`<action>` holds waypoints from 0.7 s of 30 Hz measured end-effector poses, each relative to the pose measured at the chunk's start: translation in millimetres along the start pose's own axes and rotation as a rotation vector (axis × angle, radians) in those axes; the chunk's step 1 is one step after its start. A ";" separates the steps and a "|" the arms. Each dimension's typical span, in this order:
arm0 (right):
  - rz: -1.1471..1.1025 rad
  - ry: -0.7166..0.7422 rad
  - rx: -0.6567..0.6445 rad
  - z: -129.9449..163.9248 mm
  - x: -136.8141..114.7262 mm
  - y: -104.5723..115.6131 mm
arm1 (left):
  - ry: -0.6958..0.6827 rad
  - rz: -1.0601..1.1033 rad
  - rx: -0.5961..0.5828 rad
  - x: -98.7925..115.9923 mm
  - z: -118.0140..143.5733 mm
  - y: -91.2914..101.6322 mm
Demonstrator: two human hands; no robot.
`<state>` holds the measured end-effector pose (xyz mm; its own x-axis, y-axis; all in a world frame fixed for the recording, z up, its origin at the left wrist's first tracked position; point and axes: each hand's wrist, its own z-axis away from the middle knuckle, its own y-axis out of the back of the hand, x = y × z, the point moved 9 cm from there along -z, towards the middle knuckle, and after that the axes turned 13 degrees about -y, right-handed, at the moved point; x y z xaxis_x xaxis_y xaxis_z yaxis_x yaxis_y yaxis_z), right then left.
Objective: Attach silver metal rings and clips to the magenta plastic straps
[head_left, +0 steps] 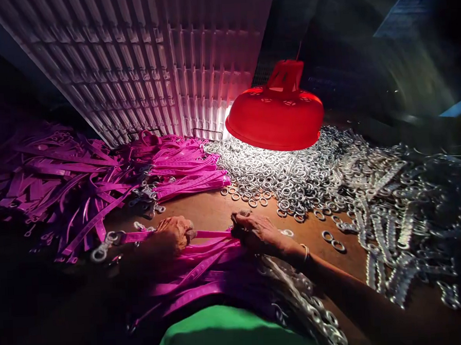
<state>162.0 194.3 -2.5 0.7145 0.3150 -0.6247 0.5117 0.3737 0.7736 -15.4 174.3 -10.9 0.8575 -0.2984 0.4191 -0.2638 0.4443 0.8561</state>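
Observation:
My left hand [175,233] and my right hand [257,232] grip the two ends of one magenta plastic strap [212,234], held flat just above the brown table. The strap's left end carries metal rings [103,247]. My right hand also pinches something small and silvery at the strap's right end; I cannot tell what it is. A bundle of more magenta straps [197,272] lies under my hands, against my lap.
A large heap of magenta straps [79,175] fills the left. Loose metal rings [284,175] are piled under a red hanging lamp [276,113]. Chained rings [388,226] spread to the right. A white ribbed panel [151,58] leans behind.

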 end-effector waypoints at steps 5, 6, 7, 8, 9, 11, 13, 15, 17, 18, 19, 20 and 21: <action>0.016 -0.063 -0.122 -29.7 32.6 -28.3 | -0.018 -0.182 0.083 -14.4 3.6 -26.1; -0.012 -0.073 -0.135 -29.9 37.4 -30.4 | -0.020 -0.158 0.057 -14.5 6.0 -28.5; -0.053 -0.080 -0.142 -28.3 41.6 -31.3 | -0.016 -0.125 0.026 -13.8 8.9 -29.7; -0.102 -0.088 -0.145 -25.3 45.7 -31.7 | -0.012 -0.086 0.005 -12.0 12.1 -29.5; -0.162 -0.097 -0.164 -21.0 49.6 -33.4 | -0.010 -0.047 -0.014 -9.1 15.5 -29.2; -0.285 -0.118 -0.219 -10.1 56.2 -39.4 | -0.019 -0.002 -0.058 -2.3 21.9 -32.1; -0.354 -0.118 -0.259 1.2 58.3 -45.7 | -0.041 -0.028 -0.126 2.8 27.6 -42.5; -0.363 -0.112 -0.219 9.6 58.4 -46.1 | -0.056 -0.089 -0.192 2.3 31.9 -57.0; -0.368 -0.104 -0.165 14.9 58.5 -44.4 | -0.069 -0.132 -0.235 -2.1 33.4 -69.6; -0.385 -0.107 -0.152 16.6 60.4 -44.2 | -0.077 -0.135 -0.245 -4.6 32.5 -73.4; -0.411 -0.117 -0.144 17.6 64.5 -44.2 | -0.090 -0.121 -0.259 -6.5 30.7 -75.9; -0.433 -0.125 -0.135 18.1 70.4 -43.9 | -0.105 -0.092 -0.280 -7.7 27.8 -77.2; -0.442 -0.131 -0.105 18.1 78.4 -41.6 | -0.116 -0.055 -0.315 -8.5 24.0 -77.4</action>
<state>205.4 187.6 -81.7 0.4965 -0.0043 -0.8680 0.7342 0.5356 0.4173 -12.9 122.2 -73.5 0.8061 -0.4152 0.4218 -0.0536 0.6585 0.7506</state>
